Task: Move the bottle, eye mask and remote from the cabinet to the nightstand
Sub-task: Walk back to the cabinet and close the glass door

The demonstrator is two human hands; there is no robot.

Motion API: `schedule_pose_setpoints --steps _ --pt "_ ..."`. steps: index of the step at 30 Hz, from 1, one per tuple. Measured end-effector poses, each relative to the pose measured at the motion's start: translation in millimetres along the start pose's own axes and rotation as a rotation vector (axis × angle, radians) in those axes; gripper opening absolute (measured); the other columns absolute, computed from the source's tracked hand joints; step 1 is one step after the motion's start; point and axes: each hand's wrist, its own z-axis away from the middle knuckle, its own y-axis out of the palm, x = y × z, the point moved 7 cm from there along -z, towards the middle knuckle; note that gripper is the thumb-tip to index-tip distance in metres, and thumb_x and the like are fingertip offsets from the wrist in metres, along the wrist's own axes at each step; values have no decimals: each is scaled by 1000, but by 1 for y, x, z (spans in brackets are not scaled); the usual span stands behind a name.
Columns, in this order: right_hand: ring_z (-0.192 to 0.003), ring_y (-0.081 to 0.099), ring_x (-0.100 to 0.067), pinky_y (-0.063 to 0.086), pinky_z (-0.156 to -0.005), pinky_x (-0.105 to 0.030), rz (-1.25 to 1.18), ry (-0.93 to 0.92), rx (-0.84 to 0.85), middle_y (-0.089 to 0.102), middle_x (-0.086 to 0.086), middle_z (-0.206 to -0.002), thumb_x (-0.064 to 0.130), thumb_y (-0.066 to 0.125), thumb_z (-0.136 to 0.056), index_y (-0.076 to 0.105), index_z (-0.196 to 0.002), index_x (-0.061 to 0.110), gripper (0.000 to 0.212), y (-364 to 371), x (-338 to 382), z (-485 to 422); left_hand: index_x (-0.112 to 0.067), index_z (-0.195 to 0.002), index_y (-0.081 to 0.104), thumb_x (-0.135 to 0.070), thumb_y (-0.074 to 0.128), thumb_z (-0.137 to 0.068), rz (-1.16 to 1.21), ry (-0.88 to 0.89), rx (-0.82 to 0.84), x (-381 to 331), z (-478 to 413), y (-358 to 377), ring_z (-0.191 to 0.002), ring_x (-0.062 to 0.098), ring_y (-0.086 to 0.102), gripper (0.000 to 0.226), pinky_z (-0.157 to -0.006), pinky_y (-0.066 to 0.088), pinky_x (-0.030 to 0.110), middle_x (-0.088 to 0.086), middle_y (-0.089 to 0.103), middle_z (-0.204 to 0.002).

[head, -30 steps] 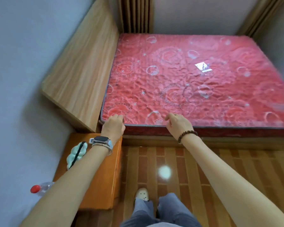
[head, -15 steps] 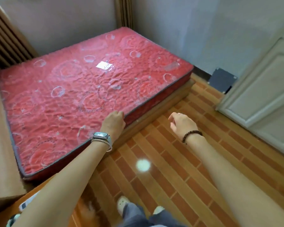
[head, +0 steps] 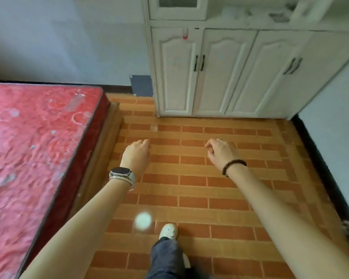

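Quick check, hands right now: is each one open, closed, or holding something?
Left hand: open, fingers loosely curled, holding nothing.
Right hand: open, fingers loosely curled, holding nothing.

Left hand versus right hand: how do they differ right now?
The left hand has a smartwatch at its wrist; the right hand has a dark bead bracelet. The left hand hangs nearer the bed, the right hand farther away. Both are empty and loosely curled above the tiled floor.
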Motion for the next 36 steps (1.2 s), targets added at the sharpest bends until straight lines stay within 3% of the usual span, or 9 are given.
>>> schedule_pose_setpoints --steps 3,8,12,17,27,36 --pt "-94 61 -19 54 -76 -35 -38 142 -30 63 2 -107 18 53 -92 58 -106 23 15 -12 -47 5 -4 -99 56 -7 47 -87 9 133 29 -42 -44 9 -84 37 58 16 -65 41 38 15 63 -96" --pt "-91 62 -21 55 -74 -36 -48 350 -95 63 2 -108 19 53 -93 57 -107 25 16 -36 -101 13 -5 -109 58 -8 47 -88 4 343 83 -108 -105 18 -93 36 59 24 -78 47 41 15 63 -106" --pt "-93 63 -22 55 -76 -37 -65 460 -147 62 1 -112 18 53 -94 57 -112 22 19 -57 -130 16 -6 -110 57 -9 46 -89 -23 484 91 -154 -144 20 -87 34 61 24 -73 50 41 14 64 -103" --pt "-93 62 -17 56 -77 -34 -69 550 -239 64 2 -106 20 55 -94 58 -112 22 19 -82 -165 31 -8 -109 57 -11 47 -89 -40 612 140 -207 -174 30 -91 31 60 23 -78 51 43 12 63 -104" --pt "-91 62 -13 51 -69 -25 -78 657 -313 63 3 -108 23 54 -95 57 -116 21 22 -120 -253 50 -11 -108 55 -13 44 -92 -58 706 173 -309 -198 60 -84 26 61 20 -75 53 42 8 62 -100" --pt "-94 62 -16 53 -75 -30 -79 655 -348 64 2 -109 21 52 -95 58 -116 20 21 -163 -362 52 -9 -109 58 -12 45 -91 -21 729 114 -425 -218 82 -88 28 60 23 -78 50 39 9 64 -101"
